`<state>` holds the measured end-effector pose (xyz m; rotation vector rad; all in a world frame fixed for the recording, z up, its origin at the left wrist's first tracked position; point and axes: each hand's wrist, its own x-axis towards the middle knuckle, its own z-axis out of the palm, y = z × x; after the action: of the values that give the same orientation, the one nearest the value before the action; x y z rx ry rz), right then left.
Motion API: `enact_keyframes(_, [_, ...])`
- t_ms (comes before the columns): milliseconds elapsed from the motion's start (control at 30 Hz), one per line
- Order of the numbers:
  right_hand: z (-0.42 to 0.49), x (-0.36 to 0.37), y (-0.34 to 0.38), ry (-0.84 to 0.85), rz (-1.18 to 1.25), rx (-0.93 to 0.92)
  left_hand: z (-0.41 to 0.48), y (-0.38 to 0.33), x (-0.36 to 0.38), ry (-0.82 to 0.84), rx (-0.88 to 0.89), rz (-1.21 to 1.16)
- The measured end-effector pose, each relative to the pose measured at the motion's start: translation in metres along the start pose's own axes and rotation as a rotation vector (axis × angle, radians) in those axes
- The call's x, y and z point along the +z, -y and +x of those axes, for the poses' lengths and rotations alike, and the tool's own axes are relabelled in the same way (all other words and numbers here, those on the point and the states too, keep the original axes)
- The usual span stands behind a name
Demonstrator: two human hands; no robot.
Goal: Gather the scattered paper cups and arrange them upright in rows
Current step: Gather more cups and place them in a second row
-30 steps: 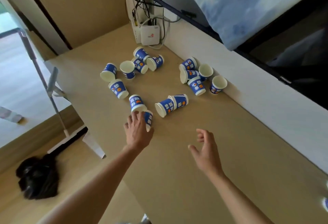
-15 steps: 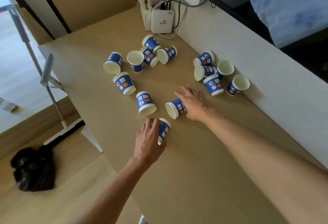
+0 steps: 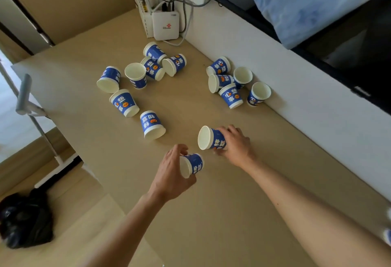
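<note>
A person's left hand (image 3: 171, 173) curls its grip round a tilted blue paper cup (image 3: 193, 164) near the middle of the tabletop (image 3: 211, 213). Just beside it, the right hand (image 3: 234, 144) grips a second cup (image 3: 209, 138) by its base, mouth sideways. The other cups (image 3: 152, 124) lie scattered toward the far edge.

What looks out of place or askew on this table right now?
The paper cups lie scattered, not in rows: most are on their sides or mouth down. The left hand grips a tipped cup, the right hand another. Nothing looks spilled or crushed.
</note>
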<state>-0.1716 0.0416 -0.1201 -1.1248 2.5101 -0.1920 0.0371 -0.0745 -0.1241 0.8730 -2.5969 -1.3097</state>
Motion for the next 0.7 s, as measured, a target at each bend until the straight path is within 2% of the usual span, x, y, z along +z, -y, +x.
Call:
enact_keyframes(100, [-0.028, -0.002, -0.015, -0.111, 0.493, 0.162, 0.003, -0.016, 0.009, 0.035, 0.008, 0.014])
enact_keyframes(167, [-0.051, 0.0, -0.028, -0.176, 0.702, 0.267, 0.004, -0.03, 0.019, 0.071, 0.045, 0.042])
enact_keyframes(300, [-0.085, 0.011, -0.053, -0.267, 0.936, 0.356, 0.005, -0.057, 0.041, 0.16, 0.096, 0.073])
enact_keyframes(433, [-0.108, 0.018, -0.067, -0.33, 1.118, 0.354, 0.0, -0.078, 0.06, 0.192, 0.051, 0.115])
enact_keyframes(533, [-0.119, 0.017, -0.073, -0.386, 1.253, 0.383, -0.002, -0.089, 0.063, 0.193, 0.062, 0.125])
enact_keyframes(700, [-0.134, 0.002, -0.086, -0.538, 1.336, 0.492, -0.004, -0.11, 0.054, 0.129, 0.199, 0.125])
